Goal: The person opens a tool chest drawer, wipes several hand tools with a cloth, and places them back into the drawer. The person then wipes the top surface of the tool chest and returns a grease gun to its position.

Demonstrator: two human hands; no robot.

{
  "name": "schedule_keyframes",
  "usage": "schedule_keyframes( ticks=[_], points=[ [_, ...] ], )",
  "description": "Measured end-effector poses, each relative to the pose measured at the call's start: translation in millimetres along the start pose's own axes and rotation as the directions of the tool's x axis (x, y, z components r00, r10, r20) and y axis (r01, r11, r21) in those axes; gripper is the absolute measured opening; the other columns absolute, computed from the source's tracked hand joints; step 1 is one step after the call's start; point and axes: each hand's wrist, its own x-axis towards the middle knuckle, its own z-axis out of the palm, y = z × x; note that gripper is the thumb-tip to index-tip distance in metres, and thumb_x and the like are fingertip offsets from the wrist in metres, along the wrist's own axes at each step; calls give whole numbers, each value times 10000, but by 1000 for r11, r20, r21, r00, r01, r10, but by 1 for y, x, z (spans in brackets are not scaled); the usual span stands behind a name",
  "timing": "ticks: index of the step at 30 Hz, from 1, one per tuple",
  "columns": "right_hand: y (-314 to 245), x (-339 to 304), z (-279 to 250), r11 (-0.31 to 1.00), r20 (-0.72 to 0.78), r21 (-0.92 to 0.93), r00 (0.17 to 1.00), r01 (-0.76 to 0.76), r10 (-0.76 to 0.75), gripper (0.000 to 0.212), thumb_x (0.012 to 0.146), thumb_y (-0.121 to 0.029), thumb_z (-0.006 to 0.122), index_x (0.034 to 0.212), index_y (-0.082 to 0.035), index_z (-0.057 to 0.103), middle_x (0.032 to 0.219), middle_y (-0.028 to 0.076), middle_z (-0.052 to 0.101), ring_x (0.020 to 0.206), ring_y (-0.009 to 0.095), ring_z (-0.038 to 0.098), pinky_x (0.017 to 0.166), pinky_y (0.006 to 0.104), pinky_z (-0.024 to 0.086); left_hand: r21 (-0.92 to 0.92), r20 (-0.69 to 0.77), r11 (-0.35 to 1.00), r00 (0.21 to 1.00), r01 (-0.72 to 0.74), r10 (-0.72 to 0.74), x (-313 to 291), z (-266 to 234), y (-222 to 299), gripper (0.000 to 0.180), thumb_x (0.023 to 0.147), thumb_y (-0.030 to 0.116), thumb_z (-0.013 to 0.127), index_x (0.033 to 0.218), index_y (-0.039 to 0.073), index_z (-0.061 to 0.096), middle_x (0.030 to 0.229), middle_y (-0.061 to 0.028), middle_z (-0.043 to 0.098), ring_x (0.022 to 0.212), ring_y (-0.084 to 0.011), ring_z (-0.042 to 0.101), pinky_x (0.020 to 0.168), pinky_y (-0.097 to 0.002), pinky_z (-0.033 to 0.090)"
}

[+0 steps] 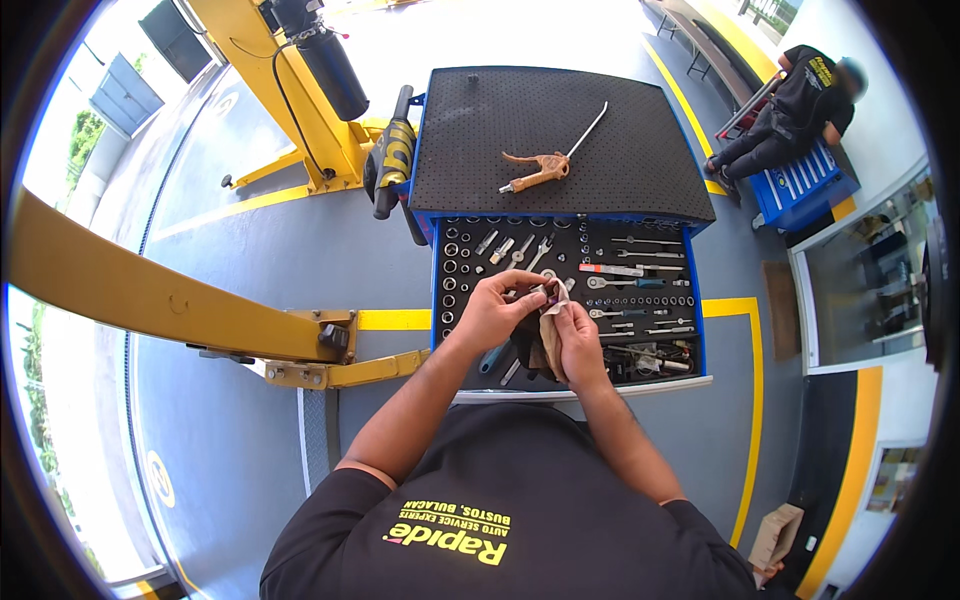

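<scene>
My left hand (497,312) and my right hand (578,342) meet over an open tool drawer (570,232). A rag (549,345), pale at the top and brownish below, hangs from my right hand, whose fingers are closed on it. My left thumb and fingers pinch a small shiny metal piece (538,291) against the rag's upper end; its exact kind is too small to make out. Below my hands the drawer's black foam holds sockets (450,267), ratchets (612,283) and other hand tools. My hands hide part of the middle rows.
An orange air blow gun (545,172) lies on the cabinet's black perforated top (470,120). Yellow lift arms (180,290) reach in from the left beside a yellow post (270,80). Back right, a person (800,110) sits near a blue tool cabinet (805,185).
</scene>
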Motion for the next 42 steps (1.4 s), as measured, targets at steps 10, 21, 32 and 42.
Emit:
schedule_keyframes(
  ticks=[10, 21, 32, 42],
  points=[
    [-20, -6, -147, 922, -353, -357, 892, 150, -282, 271, 1111, -278, 608, 1197, -22, 618, 1107, 52, 686, 1008, 128, 658, 904, 287, 521, -315, -253, 948, 960, 36, -121, 30, -46, -32, 294, 1067, 70, 641, 1354, 13, 610, 1216, -125, 743, 1080, -218, 750, 908, -401, 654],
    [13, -31, -179, 617, -328, -777, 754, 127, -569, 328, 1079, -259, 637, 1271, -1, 572, 1176, 176, 730, 1086, 281, 717, 950, 404, 548, 517, 323, 855, 917, 37, -236, 63, 38, -86, 320, 1019, 139, 732, 1317, 23, 740, 1046, -76, 787, 950, -113, 700, 835, -298, 571],
    [12, -29, -177, 582, -312, -806, 761, 105, -569, 310, 1063, -251, 648, 1251, -12, 585, 1160, 205, 762, 1068, 359, 759, 914, 435, 575, 796, 470, 587, 762, -148, -446, 97, 38, -99, 295, 952, 144, 676, 1207, 73, 804, 1115, -161, 803, 1095, -287, 755, 1004, -367, 568],
    [20, -27, -184, 551, -307, -831, 766, 74, -565, 337, 1044, -290, 665, 1246, -29, 599, 1100, 232, 759, 1012, 424, 752, 850, 477, 579, 799, 522, 501, 796, -332, -306, 90, 46, -89, 188, 887, 108, 723, 1034, 91, 839, 1017, -149, 785, 1008, -315, 755, 930, -396, 594]
  ],
)
